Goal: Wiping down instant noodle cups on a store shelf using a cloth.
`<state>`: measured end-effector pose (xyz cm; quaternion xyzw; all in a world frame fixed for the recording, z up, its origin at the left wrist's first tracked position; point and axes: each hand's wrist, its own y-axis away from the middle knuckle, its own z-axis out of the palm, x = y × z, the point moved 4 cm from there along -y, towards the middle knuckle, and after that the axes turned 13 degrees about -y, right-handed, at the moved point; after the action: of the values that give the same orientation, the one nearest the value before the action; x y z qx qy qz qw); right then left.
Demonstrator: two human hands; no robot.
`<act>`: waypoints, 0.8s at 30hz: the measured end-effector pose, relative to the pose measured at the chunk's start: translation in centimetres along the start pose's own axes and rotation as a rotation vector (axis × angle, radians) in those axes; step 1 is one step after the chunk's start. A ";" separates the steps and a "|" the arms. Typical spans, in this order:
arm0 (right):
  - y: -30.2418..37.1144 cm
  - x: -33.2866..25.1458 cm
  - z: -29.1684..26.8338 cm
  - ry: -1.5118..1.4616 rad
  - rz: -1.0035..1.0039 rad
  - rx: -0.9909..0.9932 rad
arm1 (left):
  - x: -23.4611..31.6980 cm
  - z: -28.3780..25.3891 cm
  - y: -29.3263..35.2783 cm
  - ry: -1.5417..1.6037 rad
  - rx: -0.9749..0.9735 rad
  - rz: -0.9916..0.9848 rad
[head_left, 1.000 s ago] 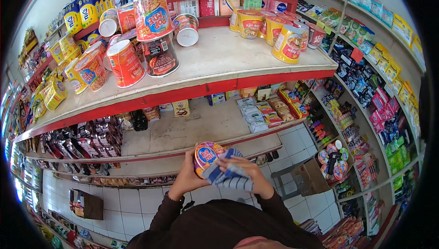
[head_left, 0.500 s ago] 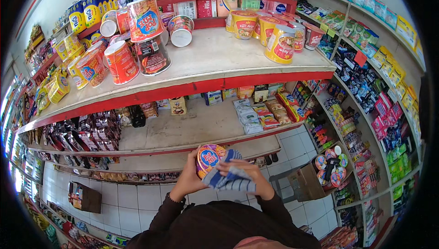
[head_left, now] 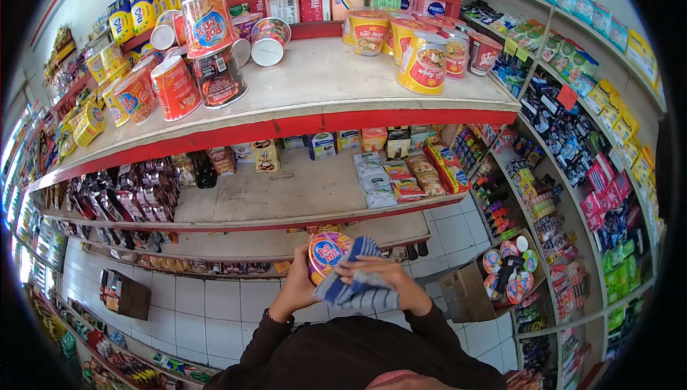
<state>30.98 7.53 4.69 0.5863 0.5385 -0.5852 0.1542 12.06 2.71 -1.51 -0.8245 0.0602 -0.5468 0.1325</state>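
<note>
Noodle cup [head_left: 326,252] at lower centre of the head view: our left hand [head_left: 298,284] grasps its side, our right hand [head_left: 381,274] holds a striped cloth [head_left: 365,298] against it. Pressing too hard could, we judge, twist it loose.

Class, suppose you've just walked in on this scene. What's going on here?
Someone in a dark brown top stands before shop shelves. The left hand grips a round-lidded cup; the right hand holds a striped cloth over part of its lid. On the upper shelf, red cups stand toward the left, yellow cups toward the right.
</note>
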 end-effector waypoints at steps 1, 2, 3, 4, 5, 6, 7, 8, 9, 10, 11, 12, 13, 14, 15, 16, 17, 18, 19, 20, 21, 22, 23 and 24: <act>0.5 0.4 -0.5 0.000 0.004 -0.003 | 0.5 0.1 -0.2 -0.038 -0.006 0.030; 1.0 1.4 -1.4 0.076 0.043 0.068 | 1.2 0.3 -0.1 -0.115 -0.047 0.022; 1.2 2.2 -2.1 0.149 0.080 0.134 | 1.7 0.6 0.1 -0.113 -0.041 0.018; 1.1 2.8 -2.3 0.150 0.074 0.163 | 2.1 1.4 0.2 -0.127 -0.098 0.033; 1.0 2.9 -2.1 0.149 0.076 0.159 | 2.4 2.2 0.2 -0.142 -0.156 0.049; 0.4 2.5 -1.6 0.177 0.029 0.147 | 2.5 2.8 0.2 -0.124 -0.153 0.059; 0.0 2.1 -1.2 0.205 -0.018 0.137 | 2.3 2.8 0.0 -0.123 -0.149 0.057; 0.1 2.2 -0.7 0.210 0.001 0.102 | 2.6 2.7 -0.1 -0.393 -0.127 0.243; 0.0 1.8 -0.5 0.213 0.005 0.103 | 2.6 2.8 -0.2 -0.657 -0.105 0.432; -0.1 0.9 0.0 0.147 -0.026 0.045 | 1.2 2.5 0.2 -0.719 -0.073 0.463; -0.2 0.4 0.4 0.081 -0.058 -0.011 | 0.3 2.7 0.6 -0.720 -0.072 0.462; 0.1 0.7 0.2 0.027 -0.061 -0.047 | -0.1 2.0 0.1 -0.290 0.024 0.200; 0.5 1.2 -0.3 0.028 -0.060 -0.044 | -0.7 1.5 -0.2 0.141 0.116 -0.063; 0.9 1.8 -1.0 0.017 -0.064 -0.016 | 0.1 1.0 -0.4 0.125 0.110 -0.025; 0.9 2.0 -1.4 0.005 -0.067 0.014 | 0.9 0.5 -0.7 0.125 0.105 -0.027; 0.1 1.0 -1.8 0.015 0.007 0.077 | 1.8 0.1 -0.9 0.014 0.061 0.032; 0.1 1.9 -1.8 0.014 0.010 0.083 | 2.3 -0.1 -0.9 -0.096 0.015 0.091; -0.4 2.9 -2.0 0.034 0.066 0.136 | 2.1 -0.1 -0.7 -0.160 -0.069 0.029; -0.8 3.3 -2.1 0.053 0.123 0.190 | 2.1 0.1 -0.6 -0.163 -0.072 0.030; -1.2 2.9 -1.6 0.095 0.085 0.199 | 2.4 0.7 -0.7 -0.131 -0.100 0.094; -2.0 2.4 -0.8 0.096 0.084 0.202 | 2.6 0.9 -0.8 -0.097 -0.127 0.158; -2.6 1.7 0.0 0.133 0.026 0.174 | 3.6 0.4 -1.3 -0.413 -0.195 0.352; -3.1 1.4 0.6 0.171 -0.033 0.146 | 2.3 -0.3 -0.9 -0.414 -0.198 0.353; -3.1 1.9 1.5 0.152 -0.028 0.123 | 0.3 -1.0 -0.2 -0.539 -0.182 0.376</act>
<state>27.22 8.30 4.07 0.6297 0.5200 -0.5731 0.0685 11.24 2.66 -0.80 -0.9224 0.2225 -0.2675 0.1677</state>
